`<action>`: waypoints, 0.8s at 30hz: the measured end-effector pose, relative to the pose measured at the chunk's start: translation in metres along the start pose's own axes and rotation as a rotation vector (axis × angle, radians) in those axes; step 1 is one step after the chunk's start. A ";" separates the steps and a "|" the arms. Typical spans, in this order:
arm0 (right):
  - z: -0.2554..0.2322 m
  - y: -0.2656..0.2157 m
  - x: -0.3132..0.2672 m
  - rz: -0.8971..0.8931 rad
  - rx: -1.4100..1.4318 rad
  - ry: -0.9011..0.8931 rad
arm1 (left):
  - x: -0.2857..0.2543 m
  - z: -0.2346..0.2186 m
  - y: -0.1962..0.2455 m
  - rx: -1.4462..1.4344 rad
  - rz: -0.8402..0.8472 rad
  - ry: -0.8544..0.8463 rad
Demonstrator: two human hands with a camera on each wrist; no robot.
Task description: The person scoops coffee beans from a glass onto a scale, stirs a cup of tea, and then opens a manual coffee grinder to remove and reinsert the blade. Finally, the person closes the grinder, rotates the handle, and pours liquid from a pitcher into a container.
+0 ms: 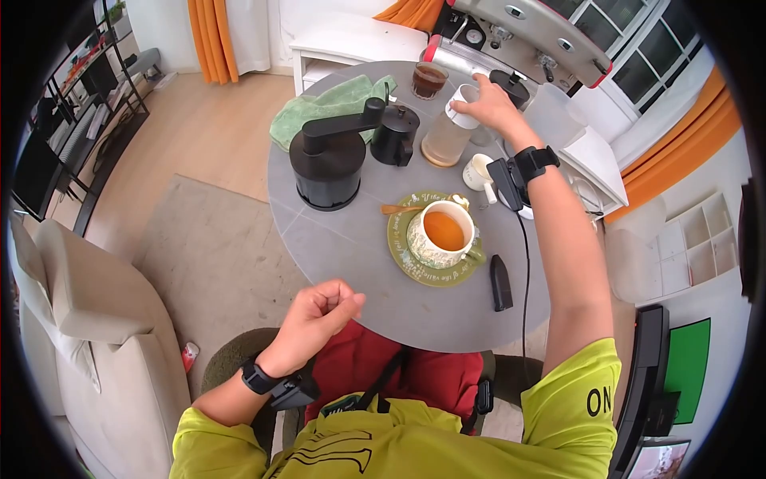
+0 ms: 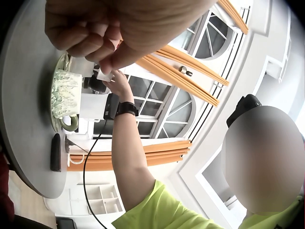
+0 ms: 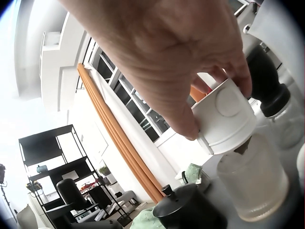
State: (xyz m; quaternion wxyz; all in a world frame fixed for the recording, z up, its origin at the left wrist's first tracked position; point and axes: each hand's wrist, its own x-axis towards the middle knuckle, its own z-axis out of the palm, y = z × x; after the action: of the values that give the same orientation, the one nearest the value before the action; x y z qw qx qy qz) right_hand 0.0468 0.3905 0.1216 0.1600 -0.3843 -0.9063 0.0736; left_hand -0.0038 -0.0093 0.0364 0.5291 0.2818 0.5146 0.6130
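My right hand (image 1: pixel 493 105) reaches across the round table and grips the white lid (image 3: pixel 226 118) of a clear jar (image 1: pixel 447 140), thumb on one side and fingers on the other. In the right wrist view the lid is tilted at the mouth of the jar, which has a pale brown layer at its bottom. My left hand (image 1: pixel 315 323) is in front of the table's near edge, fingers loosely curled and holding nothing. Nearest to it is a patterned cup (image 1: pixel 439 235) of orange-brown drink on a green saucer (image 1: pixel 407 259), with a wooden spoon (image 1: pixel 399 209) on the rim.
A black hand grinder (image 1: pixel 327 168), a black lidded pot (image 1: pixel 395 134) and a green cloth (image 1: pixel 319 116) stand at the left. Beyond are a glass of dark drink (image 1: pixel 429 80) and an espresso machine (image 1: pixel 519 36). A small white pitcher (image 1: pixel 479 172) and a black slim object (image 1: pixel 500 283) lie rightward.
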 end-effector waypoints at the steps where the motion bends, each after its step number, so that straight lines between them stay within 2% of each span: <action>1: 0.002 -0.001 0.000 0.000 -0.001 0.002 | 0.000 0.000 0.000 -0.002 -0.011 -0.004; 8: 0.015 -0.005 0.003 0.008 -0.086 -0.055 | 0.000 0.000 0.000 0.026 -0.007 -0.004; 10: 0.015 -0.007 0.003 0.079 -0.087 -0.082 | 0.000 0.001 0.000 0.027 0.012 -0.013; 14: 0.006 -0.007 -0.002 0.065 -0.077 -0.099 | -0.001 -0.001 -0.001 0.020 -0.023 -0.015; 17: 0.000 0.009 0.000 0.001 -0.089 -0.194 | -0.001 -0.001 -0.001 0.026 -0.009 -0.029; 19: 0.001 0.016 -0.001 -0.147 0.099 -0.240 | -0.001 0.000 0.000 0.035 0.000 -0.034; 24: 0.002 0.013 -0.001 -0.121 0.084 -0.224 | -0.001 0.000 -0.003 0.043 -0.025 -0.028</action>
State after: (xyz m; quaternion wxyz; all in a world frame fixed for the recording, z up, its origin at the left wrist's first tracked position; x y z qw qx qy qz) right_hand 0.0557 0.3991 0.1164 0.0779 -0.3113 -0.9361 0.1442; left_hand -0.0022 -0.0102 0.0339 0.5376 0.2953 0.5237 0.5912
